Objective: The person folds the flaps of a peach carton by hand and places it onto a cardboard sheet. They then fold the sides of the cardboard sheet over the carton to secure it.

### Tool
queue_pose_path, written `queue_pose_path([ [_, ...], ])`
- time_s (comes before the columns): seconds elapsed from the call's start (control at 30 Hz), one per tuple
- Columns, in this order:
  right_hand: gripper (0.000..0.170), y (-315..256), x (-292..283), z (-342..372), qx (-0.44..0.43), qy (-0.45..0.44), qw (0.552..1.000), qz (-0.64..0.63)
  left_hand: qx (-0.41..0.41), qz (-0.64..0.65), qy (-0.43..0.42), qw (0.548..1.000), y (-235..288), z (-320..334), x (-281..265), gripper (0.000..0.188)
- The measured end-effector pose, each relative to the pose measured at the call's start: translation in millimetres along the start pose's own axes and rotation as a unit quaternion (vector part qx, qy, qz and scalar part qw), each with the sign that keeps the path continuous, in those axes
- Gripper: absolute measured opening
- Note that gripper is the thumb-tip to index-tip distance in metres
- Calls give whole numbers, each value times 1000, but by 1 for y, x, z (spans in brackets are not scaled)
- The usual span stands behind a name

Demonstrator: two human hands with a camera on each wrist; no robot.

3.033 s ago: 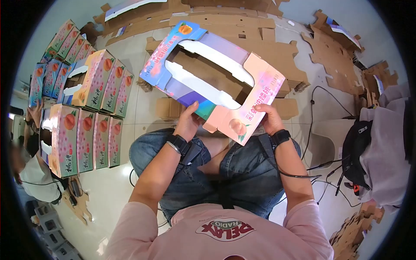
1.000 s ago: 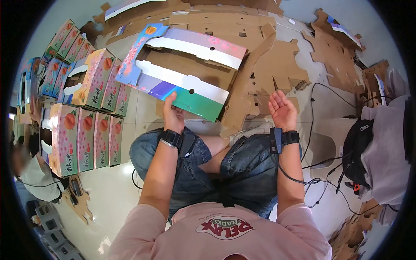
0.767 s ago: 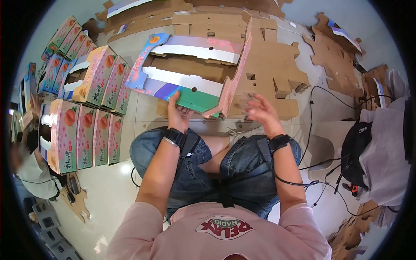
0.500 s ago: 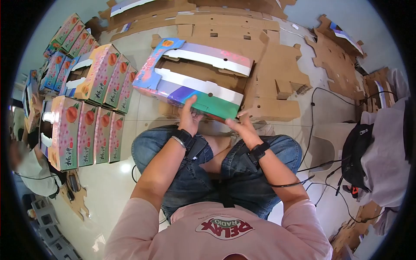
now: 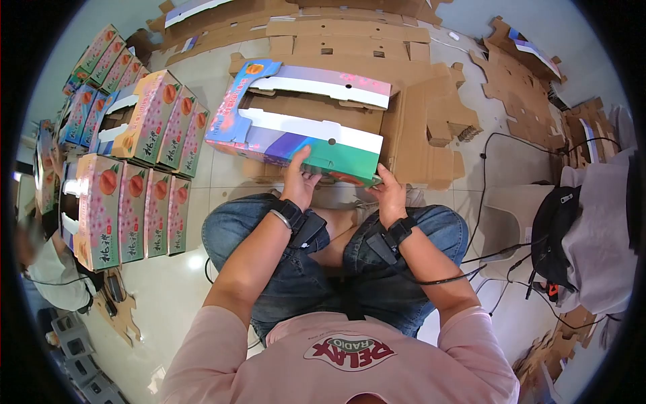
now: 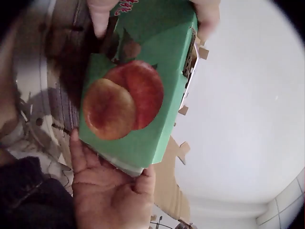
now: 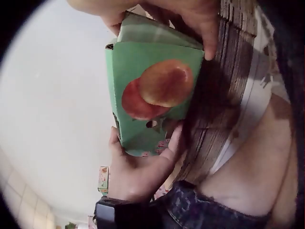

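Note:
An open-topped carton (image 5: pixel 293 145) is held over flat cardboard, its blue end to the left and white-edged flaps along its top. My left hand (image 5: pixel 298 182) grips the middle of its near long side, thumb on top. At the near right corner, my right hand (image 5: pixel 390 195) has its thumb on the green edge and fingers against the end. Both wrist views show the green side (image 6: pixel 138 143) (image 7: pixel 133 71) with printed peaches between the hands. In the right wrist view a pale flap (image 7: pixel 152 33) stands apart from the green side near my right hand (image 7: pixel 205 21).
Finished-looking cartons (image 5: pixel 131 209) stand in rows at the left, with another person (image 5: pixel 57 269) beside them. Flat brown cardboard sheets (image 5: pixel 457 101) lie piled in front. Cables (image 5: pixel 488 161), a pale stool (image 5: pixel 501 209) and a black bag (image 5: pixel 555 215) are at the right.
My right hand released the pink end, swung away, and came back to the near right corner. The carton turned more level, its pink end no longer on top. My left hand kept its grip nearby.

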State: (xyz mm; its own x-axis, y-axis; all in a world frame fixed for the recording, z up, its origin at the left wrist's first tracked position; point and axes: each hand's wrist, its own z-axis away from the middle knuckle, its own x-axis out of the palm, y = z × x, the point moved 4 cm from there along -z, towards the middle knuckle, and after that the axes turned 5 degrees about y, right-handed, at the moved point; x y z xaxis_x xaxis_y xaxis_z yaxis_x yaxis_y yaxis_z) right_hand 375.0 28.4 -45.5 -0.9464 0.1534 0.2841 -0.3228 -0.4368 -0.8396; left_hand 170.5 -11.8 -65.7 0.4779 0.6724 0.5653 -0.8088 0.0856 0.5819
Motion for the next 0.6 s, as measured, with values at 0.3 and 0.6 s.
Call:
queue_pose_path([
  [0.3, 25, 14, -12, -13, 47, -2, 998, -53, -1, -20, 14, 1000, 6, 0, 3, 63],
  [0.6, 20, 17, -15, -19, 77, -36, 993, -80, -4, -37, 61, 997, 14, -3, 1, 74],
])
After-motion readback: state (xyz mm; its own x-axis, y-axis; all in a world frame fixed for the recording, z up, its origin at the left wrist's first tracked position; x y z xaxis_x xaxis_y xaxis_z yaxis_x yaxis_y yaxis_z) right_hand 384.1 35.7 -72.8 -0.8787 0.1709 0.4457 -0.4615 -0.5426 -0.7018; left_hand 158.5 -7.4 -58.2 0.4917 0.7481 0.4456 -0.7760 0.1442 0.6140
